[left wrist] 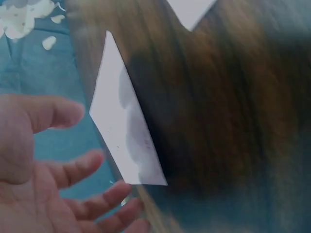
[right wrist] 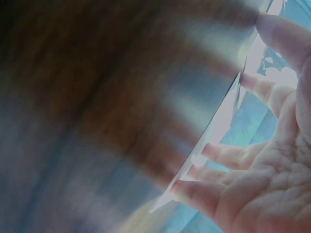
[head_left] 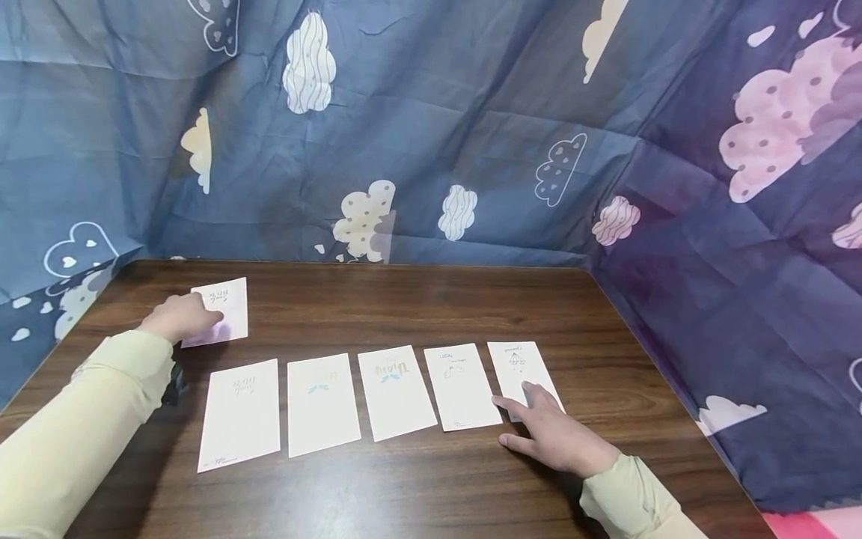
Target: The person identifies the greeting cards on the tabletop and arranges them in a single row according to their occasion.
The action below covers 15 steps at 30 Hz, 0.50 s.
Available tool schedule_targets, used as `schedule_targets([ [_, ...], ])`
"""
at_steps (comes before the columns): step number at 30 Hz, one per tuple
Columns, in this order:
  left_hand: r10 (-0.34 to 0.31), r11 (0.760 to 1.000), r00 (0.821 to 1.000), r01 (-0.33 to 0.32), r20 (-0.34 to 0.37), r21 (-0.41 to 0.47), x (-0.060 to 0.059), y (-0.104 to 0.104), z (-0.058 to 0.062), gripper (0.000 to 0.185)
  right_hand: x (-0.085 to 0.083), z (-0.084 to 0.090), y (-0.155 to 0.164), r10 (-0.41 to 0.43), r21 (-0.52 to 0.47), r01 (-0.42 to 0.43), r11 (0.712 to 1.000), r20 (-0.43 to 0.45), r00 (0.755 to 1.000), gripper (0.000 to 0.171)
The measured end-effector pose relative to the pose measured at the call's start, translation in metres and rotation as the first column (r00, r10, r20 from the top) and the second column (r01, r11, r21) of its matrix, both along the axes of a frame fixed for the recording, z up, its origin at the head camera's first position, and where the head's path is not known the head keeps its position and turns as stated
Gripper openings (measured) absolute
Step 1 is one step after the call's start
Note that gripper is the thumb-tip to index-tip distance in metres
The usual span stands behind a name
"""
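Observation:
Five white cards lie in a row on a dark wooden table (head_left: 417, 307). From left to right they are the first card (head_left: 239, 414), the second (head_left: 322, 404), the third (head_left: 396, 391), the fourth (head_left: 462, 387) and the fifth (head_left: 521, 367). A sixth card (head_left: 225, 308) lies apart at the far left. My left hand (head_left: 185, 317) rests on that card with loose fingers. The left wrist view shows the left hand (left wrist: 58, 174) spread beside the card (left wrist: 121, 121). My right hand (head_left: 548, 427) lies flat, straight fingers touching the fifth card's near end. In the right wrist view, the right hand (right wrist: 262, 179) is open.
Blue cloth with cloud prints (head_left: 431, 135) hangs behind the table and along its right side. The table's right edge (head_left: 673, 374) runs diagonally toward me. Bare wood lies behind the card row and in front of it.

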<state>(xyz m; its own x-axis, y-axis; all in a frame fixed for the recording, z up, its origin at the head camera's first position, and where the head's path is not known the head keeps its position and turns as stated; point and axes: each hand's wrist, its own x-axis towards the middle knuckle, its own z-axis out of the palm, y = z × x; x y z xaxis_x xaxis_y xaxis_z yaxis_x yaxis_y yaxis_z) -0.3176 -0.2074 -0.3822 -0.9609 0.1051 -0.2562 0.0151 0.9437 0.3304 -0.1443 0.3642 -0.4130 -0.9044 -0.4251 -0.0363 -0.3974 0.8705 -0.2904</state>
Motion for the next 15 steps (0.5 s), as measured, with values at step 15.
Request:
schedule_targets([
  [15, 0.259, 0.965, 0.963, -0.261, 0.08, 0.019, 0.0013, -0.0013, -0.0101, 0.102, 0.0027, -0.006, -0.0037, 0.015, -0.015, -0.015, 1.0, 0.001, 1.0, 0.054],
])
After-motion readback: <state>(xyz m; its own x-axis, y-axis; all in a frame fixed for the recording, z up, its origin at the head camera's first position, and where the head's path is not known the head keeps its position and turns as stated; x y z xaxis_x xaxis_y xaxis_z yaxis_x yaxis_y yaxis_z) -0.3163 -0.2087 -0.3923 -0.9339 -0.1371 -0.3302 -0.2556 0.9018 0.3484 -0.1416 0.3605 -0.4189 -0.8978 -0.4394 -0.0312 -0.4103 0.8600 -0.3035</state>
